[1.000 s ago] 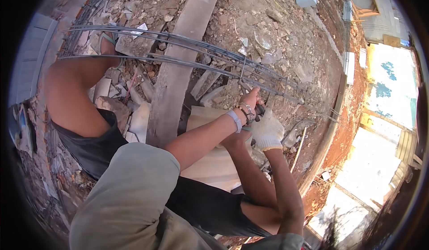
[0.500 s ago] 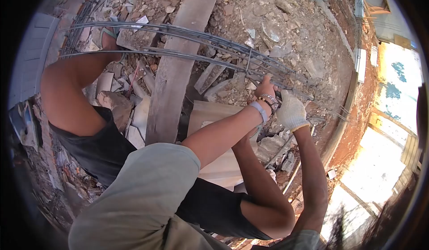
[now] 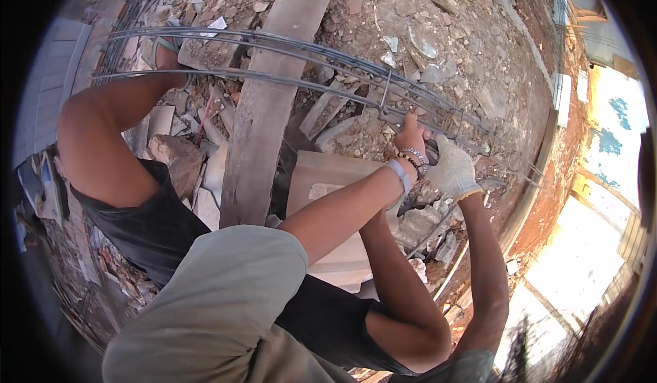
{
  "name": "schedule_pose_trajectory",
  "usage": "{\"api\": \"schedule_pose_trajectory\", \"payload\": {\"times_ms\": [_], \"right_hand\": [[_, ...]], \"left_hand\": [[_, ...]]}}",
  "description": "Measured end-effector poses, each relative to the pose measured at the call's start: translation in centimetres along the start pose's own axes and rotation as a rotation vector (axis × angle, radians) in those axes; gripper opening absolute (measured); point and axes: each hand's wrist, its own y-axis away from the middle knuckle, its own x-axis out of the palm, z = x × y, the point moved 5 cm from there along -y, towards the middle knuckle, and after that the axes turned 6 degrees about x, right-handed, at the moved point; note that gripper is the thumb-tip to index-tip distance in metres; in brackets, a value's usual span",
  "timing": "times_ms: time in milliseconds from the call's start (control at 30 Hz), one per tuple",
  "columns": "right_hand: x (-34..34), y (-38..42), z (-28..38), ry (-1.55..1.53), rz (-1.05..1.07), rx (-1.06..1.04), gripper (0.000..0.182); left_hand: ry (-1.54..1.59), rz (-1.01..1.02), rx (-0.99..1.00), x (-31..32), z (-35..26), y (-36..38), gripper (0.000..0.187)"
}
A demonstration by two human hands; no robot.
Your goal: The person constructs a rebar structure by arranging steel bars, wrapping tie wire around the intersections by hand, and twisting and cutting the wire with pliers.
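Note:
My left hand (image 3: 412, 139), bare with beaded bracelets and a pale wristband, is closed against the lower bars of a long rebar cage (image 3: 321, 56). One finger points up along the steel; what the others wrap round is hidden. Right beside it, my right hand (image 3: 453, 169) wears a white knitted glove and is closed on a dark tool (image 3: 432, 152), of which only a small part shows between the hands. A thin stirrup (image 3: 385, 89) joins the cage's upper and lower bars just above my left hand.
Beneath the cage runs a thick wooden plank (image 3: 263, 123) over broken rubble (image 3: 174, 157). A tan sheet (image 3: 318, 178) lies below my forearm. My sandalled left foot (image 3: 166, 56) is near the bars' far end. A timber edge (image 3: 534, 185) borders the right side.
Both hands stay close together at the bars, shifted slightly right in view. The gloved hand has turned a little. Small shifts of the surroundings come with my head moving.

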Motion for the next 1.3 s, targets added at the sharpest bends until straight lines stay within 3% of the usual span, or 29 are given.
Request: {"api": "schedule_pose_trajectory", "payload": {"times_ms": [33, 133, 167, 267, 400, 433, 533, 567, 600, 633, 700, 867, 900, 1000, 1133, 1300], "right_hand": [[0.3, 1.0, 0.4, -0.128, 0.103, 0.067, 0.052], [4.2, 2.0, -0.3, -0.560, 0.468, -0.020, 0.057], [4.6, 2.8, -0.2, -0.801, 0.753, 0.176, 0.048], [6.5, 5.2, 1.4, -1.590, 0.866, 0.559, 0.036], [7.1, 6.6, 5.3, -1.827, 0.767, 0.528, 0.028], [6.9, 7.3, 6.0, -1.641, 0.688, 0.609, 0.022], [7.1, 6.6, 4.8, -1.155, 0.689, 0.523, 0.040], [7.5, 5.4, 3.0, -0.901, 0.494, 0.447, 0.046], [5.8, 5.2, 3.3, -0.718, 0.459, 0.442, 0.046], [2.8, 4.9, 4.2, -0.533, 0.421, 0.431, 0.045], [-0.2, 4.8, 5.6, -0.259, 0.329, 0.419, 0.042], [3.7, 5.0, 4.3, -0.199, 0.124, 0.394, 0.043], [4.2, 5.3, 4.6, -0.199, 0.088, 0.409, 0.043], [3.6, 5.9, 5.7, -0.155, 0.038, 0.476, 0.042], [0.8, 5.1, 5.0, -0.006, 0.018, 0.404, 0.045], [-0.6, 2.5, 2.8, 0.043, 0.069, 0.306, 0.047]], "left_hand": [[0.007, 0.082, -0.051, -0.8, -0.5, 0.5, 0.035], [-0.053, 0.335, -0.191, -2.8, -2.3, 1.7, 0.036], [-0.067, 0.409, -0.251, -3.3, -3.1, 2.0, 0.037], [-0.124, 0.486, -0.365, -3.1, -4.6, 3.5, 0.038], [-0.119, 0.591, -0.507, -3.6, -5.8, 3.5, 0.046], [-0.138, 0.608, -0.538, -3.9, -6.1, 3.4, 0.047], [-0.206, 0.569, -0.552, -3.7, -6.3, 4.2, 0.036], [-0.234, 0.542, -0.547, -3.2, -6.4, 4.8, 0.032], [-0.258, 0.515, -0.540, -2.9, -6.2, 5.1, 0.030], [-0.196, 0.565, -0.471, -3.3, -5.2, 3.7, 0.030], [-0.204, 0.400, -0.316, -3.0, -4.4, 3.3, 0.029], [-0.495, 0.051, -0.221, -4.0, -2.7, 0.8, 0.024], [-0.159, 0.193, -0.236, -4.0, -2.5, 1.6, 0.027], [-0.231, 0.378, -0.331, -3.4, -4.1, 2.6, 0.035], [0.018, 0.457, -0.286, -1.0, -3.0, 2.6, 0.041], [0.019, 0.359, -0.205, 0.4, -2.1, 1.7, 0.036]]}}
